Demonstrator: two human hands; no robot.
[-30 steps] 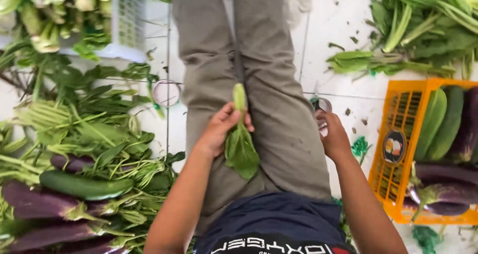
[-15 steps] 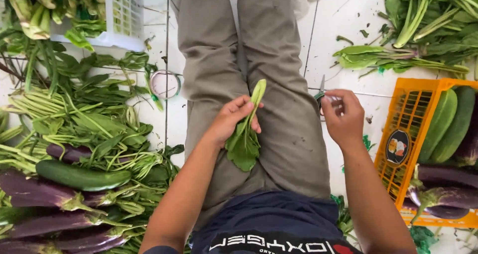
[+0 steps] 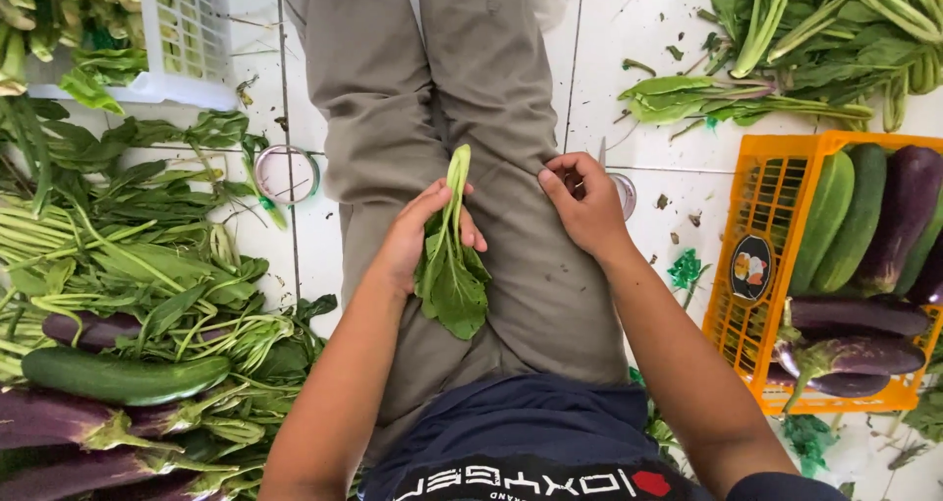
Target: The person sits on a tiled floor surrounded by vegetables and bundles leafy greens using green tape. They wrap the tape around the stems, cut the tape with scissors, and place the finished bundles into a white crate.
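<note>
Held over the lap: a small leafy green vegetable with pale stalks and broad soft leaves (image 3: 452,265), stalk end pointing far, leaves drooping near. Left hand (image 3: 417,236) curled around the stalks, thumb across the front, fingers closed on them. Right hand (image 3: 582,201) resting on the khaki trouser leg (image 3: 511,98), fingers bunched; impossible to tell whether anything is pinched there. Judged light, limp and easily bruised at the leaves; firmer at the stalk base, the sounder place to grip. On the white tiled floor (image 3: 638,49), left: loose greens, a dark green cucumber (image 3: 123,375), purple aubergines (image 3: 59,417). Right: an orange plastic crate (image 3: 776,216).
</note>
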